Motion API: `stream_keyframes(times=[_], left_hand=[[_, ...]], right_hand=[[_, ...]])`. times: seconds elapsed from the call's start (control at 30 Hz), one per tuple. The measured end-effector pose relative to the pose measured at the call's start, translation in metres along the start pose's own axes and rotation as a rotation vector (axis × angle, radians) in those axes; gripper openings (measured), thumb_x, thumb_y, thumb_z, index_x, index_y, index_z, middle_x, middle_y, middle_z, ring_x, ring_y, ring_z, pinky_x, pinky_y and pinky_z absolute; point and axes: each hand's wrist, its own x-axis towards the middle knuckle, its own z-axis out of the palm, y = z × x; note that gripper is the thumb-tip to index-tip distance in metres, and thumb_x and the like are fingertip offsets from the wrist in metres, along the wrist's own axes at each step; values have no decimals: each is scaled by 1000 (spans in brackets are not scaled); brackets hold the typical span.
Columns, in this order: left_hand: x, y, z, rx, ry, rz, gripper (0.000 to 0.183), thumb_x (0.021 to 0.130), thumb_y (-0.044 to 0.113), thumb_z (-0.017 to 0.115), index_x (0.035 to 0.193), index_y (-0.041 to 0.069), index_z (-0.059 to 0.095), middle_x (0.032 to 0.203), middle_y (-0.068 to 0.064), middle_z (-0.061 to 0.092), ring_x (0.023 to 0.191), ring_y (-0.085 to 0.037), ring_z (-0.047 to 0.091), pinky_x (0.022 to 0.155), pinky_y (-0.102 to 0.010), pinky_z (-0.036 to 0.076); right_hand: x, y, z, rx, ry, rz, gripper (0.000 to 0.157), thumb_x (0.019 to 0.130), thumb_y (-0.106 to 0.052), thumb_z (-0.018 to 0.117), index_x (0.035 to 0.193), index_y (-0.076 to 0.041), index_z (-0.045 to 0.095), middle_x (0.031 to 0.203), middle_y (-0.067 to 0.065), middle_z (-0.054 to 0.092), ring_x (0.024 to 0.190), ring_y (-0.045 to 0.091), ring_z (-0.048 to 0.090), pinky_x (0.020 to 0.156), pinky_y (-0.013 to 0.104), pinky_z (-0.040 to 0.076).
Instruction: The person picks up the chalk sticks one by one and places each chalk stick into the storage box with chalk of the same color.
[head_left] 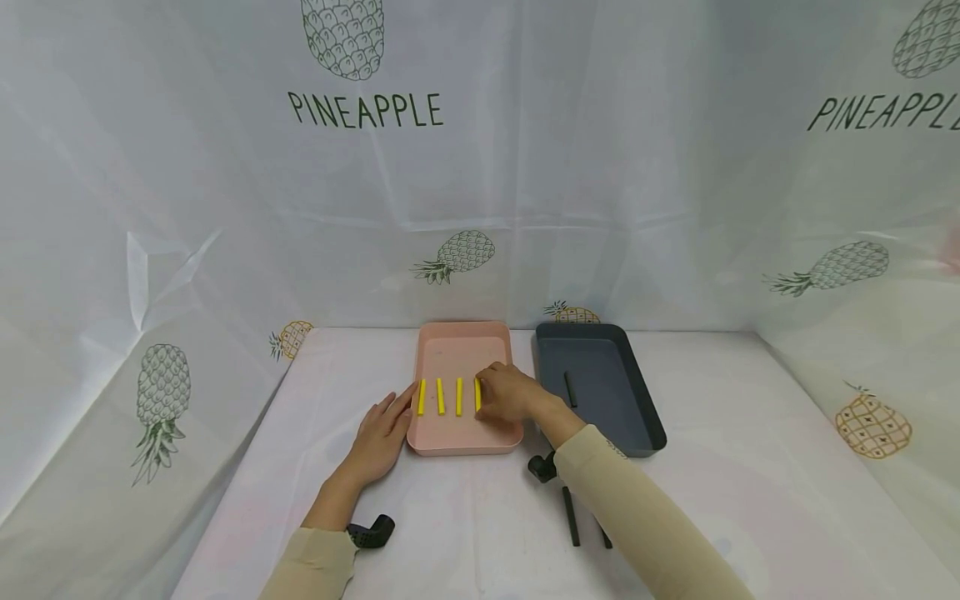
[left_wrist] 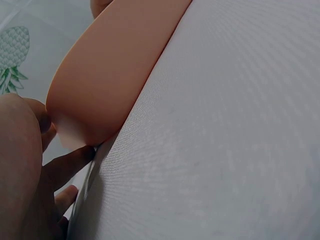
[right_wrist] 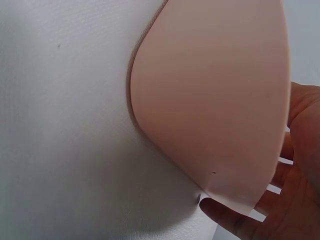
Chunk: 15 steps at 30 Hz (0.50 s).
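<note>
Several short yellow sticks (head_left: 440, 397) stand in a spaced row inside the pink tray (head_left: 462, 348). My right hand (head_left: 510, 395) reaches over the tray's right side and holds the rightmost yellow stick (head_left: 477, 394) between thumb and fingers, near its two ends. In the right wrist view its little finger hangs outside the tray wall; the stick is hidden there. My left hand (head_left: 380, 442) rests on the table against the tray's left side, its fingertips touching the wall, as the left wrist view also shows.
A dark grey tray (head_left: 600, 342) stands right of the pink one, with a dark stick (head_left: 571, 389) inside. Another dark stick (head_left: 571, 517) lies on the white-covered table near the right forearm, which partly hides one more (head_left: 606, 540). A pineapple-print sheet (head_left: 480, 167) hangs behind.
</note>
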Motion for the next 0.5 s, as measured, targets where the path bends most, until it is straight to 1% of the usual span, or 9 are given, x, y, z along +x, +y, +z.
stream_keyframes(times=[0.3,0.5], left_hand=[[0,-1,1,-1,0,2,50,113,43,33,163,44,27,168,0,37,162,-32,15,130,-61,3],[0,0,0,-9,-2,2,50,114,40,33,163,43,27,168,-1,37,162,-33,15,130,-61,3]], right_hand=[[0,0,1,-9,7,1,67,89,-39,82,145,-10,58,151,11,54,139,33,51,116,46,45],[2,1,3,-28,13,1,67,89,-39,82,145,-10,58,150,10,55,138,33,51,116,46,45]])
